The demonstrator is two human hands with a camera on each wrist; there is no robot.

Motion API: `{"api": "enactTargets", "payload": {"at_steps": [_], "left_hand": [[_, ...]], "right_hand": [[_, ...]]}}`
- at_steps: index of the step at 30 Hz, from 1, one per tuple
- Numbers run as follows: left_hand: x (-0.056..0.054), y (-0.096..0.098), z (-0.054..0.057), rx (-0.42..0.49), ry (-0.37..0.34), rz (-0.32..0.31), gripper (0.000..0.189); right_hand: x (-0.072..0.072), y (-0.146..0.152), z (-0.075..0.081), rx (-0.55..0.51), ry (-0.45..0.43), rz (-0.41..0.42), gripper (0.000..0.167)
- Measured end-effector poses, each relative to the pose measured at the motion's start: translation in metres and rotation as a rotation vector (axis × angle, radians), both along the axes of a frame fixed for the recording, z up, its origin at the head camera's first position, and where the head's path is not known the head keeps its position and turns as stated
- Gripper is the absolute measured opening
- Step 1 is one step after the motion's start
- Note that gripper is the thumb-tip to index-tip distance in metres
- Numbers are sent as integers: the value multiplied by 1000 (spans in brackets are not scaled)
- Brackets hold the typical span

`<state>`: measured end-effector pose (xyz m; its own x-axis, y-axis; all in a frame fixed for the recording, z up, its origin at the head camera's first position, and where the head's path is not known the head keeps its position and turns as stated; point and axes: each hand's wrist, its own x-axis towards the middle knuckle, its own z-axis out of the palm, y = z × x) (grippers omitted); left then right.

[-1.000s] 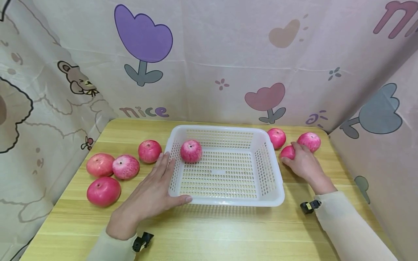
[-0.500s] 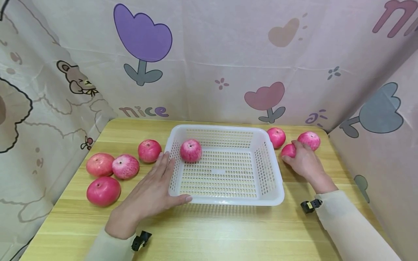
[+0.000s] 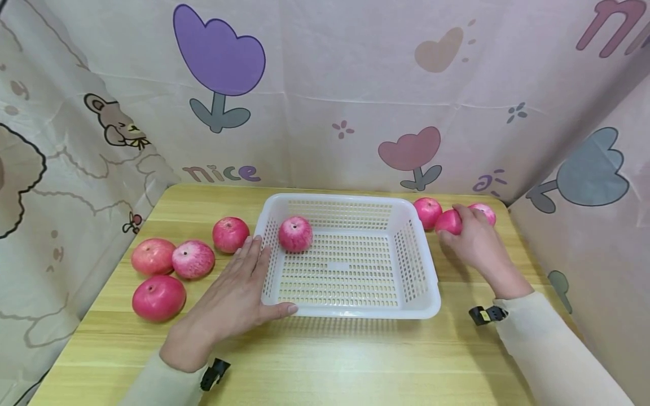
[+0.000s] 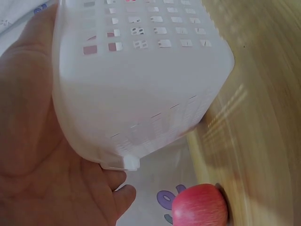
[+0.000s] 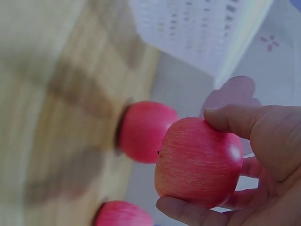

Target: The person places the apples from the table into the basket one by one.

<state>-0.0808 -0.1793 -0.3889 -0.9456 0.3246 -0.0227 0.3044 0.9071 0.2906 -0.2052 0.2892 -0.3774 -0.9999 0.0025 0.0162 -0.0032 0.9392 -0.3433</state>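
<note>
My right hand (image 3: 476, 239) holds a red apple (image 3: 449, 223) by its sides, thumb on one side and fingers on the other. In the right wrist view this apple (image 5: 200, 162) is lifted off the table. Two more apples lie close by: a red apple (image 3: 427, 212) behind the basket's right corner and a paler apple (image 3: 486, 212) partly covered by my hand. My left hand (image 3: 228, 293) rests with fairly straight fingers along the left front corner of a white plastic basket (image 3: 350, 312). One streaked apple (image 3: 295, 234) sits inside the basket, at its left.
Left of the basket stand several apples: one red apple (image 3: 231, 234) near the rim, a streaked apple (image 3: 193, 259), an orange-red apple (image 3: 153, 256) and a deep red apple (image 3: 159, 298). A printed curtain (image 3: 315, 73) borders the wooden table (image 3: 355, 361) behind and at the sides.
My right hand has raised its apple from the table, moving slightly up and back. My left hand and the basket stay in place.
</note>
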Motion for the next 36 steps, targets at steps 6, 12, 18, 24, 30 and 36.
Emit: {"api": "enactTargets", "payload": {"at_steps": [6, 12, 18, 24, 30, 36], "left_hand": [[1, 1, 0, 4, 5, -2, 135], [1, 0, -1, 9, -1, 4, 135], [1, 0, -1, 13, -4, 8, 135], [1, 0, -1, 21, -12, 13, 135], [1, 0, 0, 23, -22, 18, 135], [0, 0, 0, 24, -25, 18, 135]], "right_hand": [[3, -17, 24, -21, 56, 24, 80], [5, -48, 50, -34, 62, 67, 77], [2, -82, 62, -12, 57, 190, 74], [-8, -107, 65, 37, 51, 302, 72], [-18, -129, 59, 62, 4, 360, 74], [-26, -152, 50, 116, -37, 425, 77]]}}
